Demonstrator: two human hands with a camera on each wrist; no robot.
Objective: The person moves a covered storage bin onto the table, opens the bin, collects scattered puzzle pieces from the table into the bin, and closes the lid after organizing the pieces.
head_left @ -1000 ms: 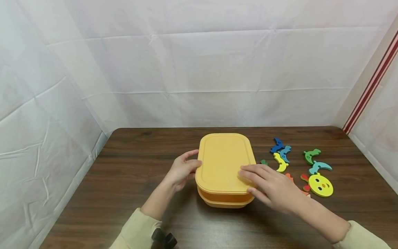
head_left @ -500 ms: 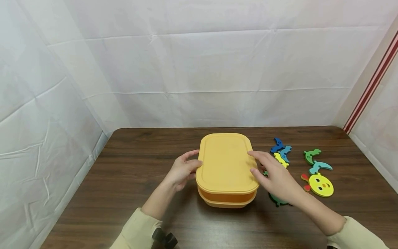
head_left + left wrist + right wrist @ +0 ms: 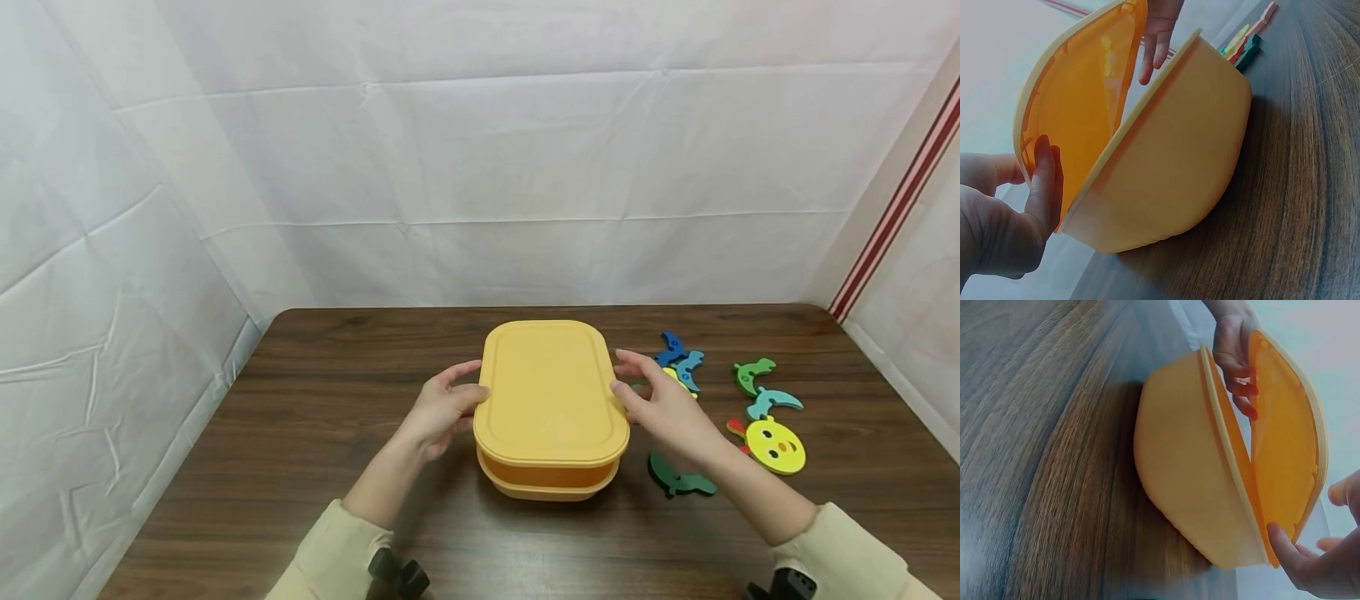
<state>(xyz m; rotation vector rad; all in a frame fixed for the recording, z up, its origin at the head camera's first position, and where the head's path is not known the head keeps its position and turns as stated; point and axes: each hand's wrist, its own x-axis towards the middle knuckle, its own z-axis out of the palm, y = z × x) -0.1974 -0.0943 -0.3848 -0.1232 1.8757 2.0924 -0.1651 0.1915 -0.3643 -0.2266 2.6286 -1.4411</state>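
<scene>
A yellow plastic lid (image 3: 551, 392) leans over a matching yellow box (image 3: 1166, 144). Its far side meets the box rim, while the near side is lifted, leaving a wedge-shaped gap. My left hand (image 3: 438, 410) pinches the lid's left edge, thumb on top and fingers (image 3: 1043, 172) underneath. On the opposite edge, my right hand (image 3: 667, 417) holds the lid between thumb and fingers; a fingertip (image 3: 1279, 534) shows against its orange-looking underside. The inside of the box is mostly hidden by the lid.
Right of the box lie several flat coloured pieces: a yellow smiling face (image 3: 777, 447), a light blue curve (image 3: 768, 403), a green one (image 3: 750, 377), blue ones (image 3: 670, 347) and a dark green one (image 3: 678, 479). The brown wooden table (image 3: 360, 350) ends at a white cloth backdrop (image 3: 510, 150).
My right hand has moved off the lid's top to its right edge, uncovering the dark green piece. The lid's near right corner has shifted slightly right. My left hand keeps its place.
</scene>
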